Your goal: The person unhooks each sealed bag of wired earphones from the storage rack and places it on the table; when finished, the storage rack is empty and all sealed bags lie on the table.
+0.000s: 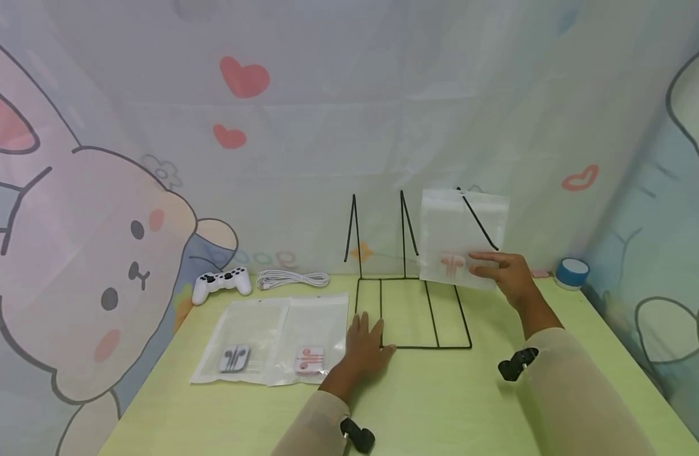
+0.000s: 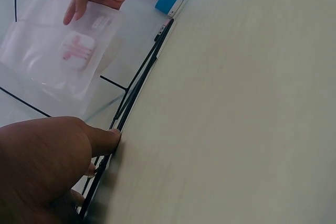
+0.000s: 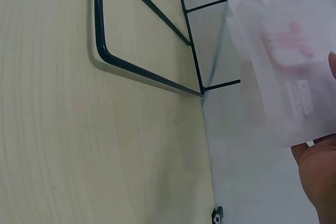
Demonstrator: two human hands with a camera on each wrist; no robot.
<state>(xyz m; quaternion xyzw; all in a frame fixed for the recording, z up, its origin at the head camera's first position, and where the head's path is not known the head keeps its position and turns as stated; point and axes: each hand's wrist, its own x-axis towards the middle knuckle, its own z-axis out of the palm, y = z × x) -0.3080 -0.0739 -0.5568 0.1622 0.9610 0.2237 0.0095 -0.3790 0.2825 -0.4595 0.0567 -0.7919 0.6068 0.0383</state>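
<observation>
Our right hand (image 1: 508,278) is the near one, and it pinches the see-through bag (image 1: 452,231) by its four o'clock side. So the bag is at ten o'clock from those fingers, standing up, almost as wide as tall. The hook (image 1: 480,225) runs down in front of it toward five o'clock. Our left hand (image 1: 365,345) lies on the rack (image 1: 429,347), fingers straight. The right wrist view shows a label (image 3: 299,98); the head view doesn't.
</observation>
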